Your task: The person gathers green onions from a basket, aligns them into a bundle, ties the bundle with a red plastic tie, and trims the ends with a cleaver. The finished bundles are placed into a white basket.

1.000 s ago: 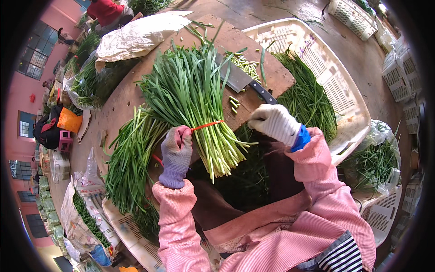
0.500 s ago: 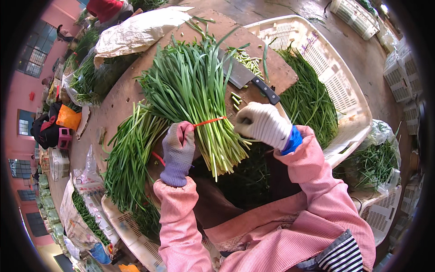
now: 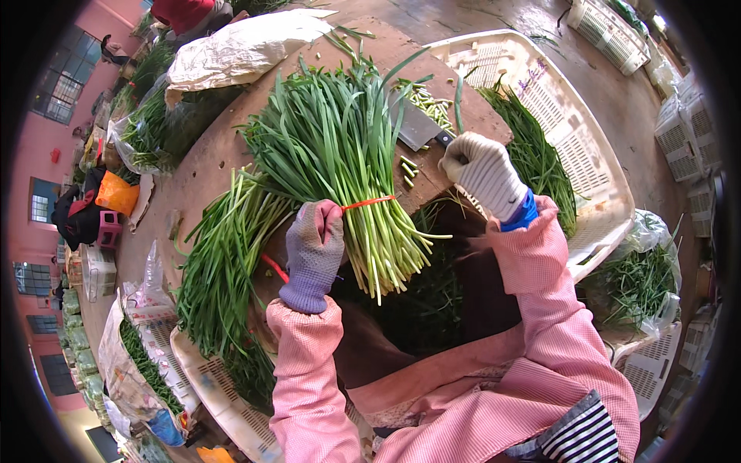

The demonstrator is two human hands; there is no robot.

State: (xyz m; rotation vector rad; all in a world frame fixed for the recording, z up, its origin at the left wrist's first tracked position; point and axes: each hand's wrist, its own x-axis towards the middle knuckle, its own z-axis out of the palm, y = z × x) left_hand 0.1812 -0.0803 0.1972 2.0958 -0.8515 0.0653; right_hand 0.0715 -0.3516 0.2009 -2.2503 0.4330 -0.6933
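Observation:
A large bunch of garlic chives (image 3: pixel 324 139) lies on a brown board (image 3: pixel 224 131), leaves away from me and pale stems over the near edge. A red tie (image 3: pixel 369 202) crosses its stems. At its left side my left hand (image 3: pixel 315 243), in a purple-grey glove, is closed on the tie. A red strip (image 3: pixel 275 268) shows beside that wrist. My right hand (image 3: pixel 482 174), in a whitish glove, is curled at the handle of a cleaver (image 3: pixel 418 125). Most of the handle is hidden, so whether the fingers grip it I cannot tell.
Cut stem ends (image 3: pixel 432 104) lie behind the blade. More chives (image 3: pixel 224 262) hang over the board's left edge. To the right stands a white plastic crate (image 3: pixel 571 147) holding greens. A white sack (image 3: pixel 243 50) covers greens at the far left. Bagged greens (image 3: pixel 637 285) stand at right.
My right hand has moved away from the bunch, to the right and farther out, over the cleaver's handle. My left hand stays at the tie. The view has shifted slightly.

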